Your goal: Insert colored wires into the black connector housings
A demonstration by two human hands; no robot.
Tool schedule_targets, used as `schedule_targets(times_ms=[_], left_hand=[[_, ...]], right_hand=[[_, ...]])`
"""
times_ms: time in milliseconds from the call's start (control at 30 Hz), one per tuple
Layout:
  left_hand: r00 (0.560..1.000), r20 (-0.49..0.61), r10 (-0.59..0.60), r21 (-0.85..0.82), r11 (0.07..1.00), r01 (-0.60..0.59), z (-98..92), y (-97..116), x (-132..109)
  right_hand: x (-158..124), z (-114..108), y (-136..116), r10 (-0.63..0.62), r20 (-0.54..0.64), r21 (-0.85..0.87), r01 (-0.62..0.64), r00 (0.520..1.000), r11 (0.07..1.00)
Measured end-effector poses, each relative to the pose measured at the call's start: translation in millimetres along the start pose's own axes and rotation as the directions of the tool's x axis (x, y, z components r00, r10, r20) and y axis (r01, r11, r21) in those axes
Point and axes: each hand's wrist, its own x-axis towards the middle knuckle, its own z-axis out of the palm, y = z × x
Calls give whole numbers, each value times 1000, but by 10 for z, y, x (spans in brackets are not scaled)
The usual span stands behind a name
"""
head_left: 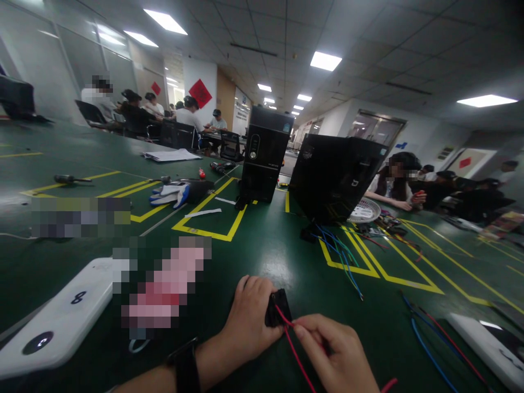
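Observation:
Near the front edge of the green table, my left hand [254, 308] is closed around a small black block [279, 307], perhaps a connector or small housing. Its exact kind is too dark to make out. My right hand [333, 349] pinches a red wire [295, 352] between thumb and fingers, just right of the block. One end of that wire meets the block's face; whether it sits inside cannot be seen. The rest of the wire hangs down toward the bottom of the view. A dark band circles my left wrist.
Blue and green wires [341, 251] lie ahead to the right; more blue and red wires [434, 333] lie nearer. Two black computer towers [266, 155] stand at the back. White devices flank me, one left [61, 316]. Gloves [172, 194] and a screwdriver [69, 179] rest left. A person sits across at right.

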Motion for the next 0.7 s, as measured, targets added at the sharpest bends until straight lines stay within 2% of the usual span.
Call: schedule_targets(times_ms=[133,233,300,400,533,633,700], left_hand=[[1000,9,-5,0,1000,5,10,-14,7],[1000,6,-2,-8,1000,2,8,-18,14],[1000,3,8,-17,1000,-8,2,-14,19],[1000,4,19,-28,999,-19,-10,-4,21],[1000,10,27,-38,999,-26,-8,2,12],[999,15,36,-53,998,-35,9,-7,7],[999,18,46,-64,997,-44,21,-17,8]], right_hand=[[-5,-7,24,-32,169,-37,38,985,999],[26,-122,63,71,266,-117,-41,961,992],[50,-210,86,122,288,-154,-80,950,985],[69,-287,102,118,260,-143,-83,958,986],[47,-238,73,65,145,-69,-55,987,996],[14,-144,28,-18,96,0,18,995,1000],[-4,-96,4,-92,118,9,92,989,996]])
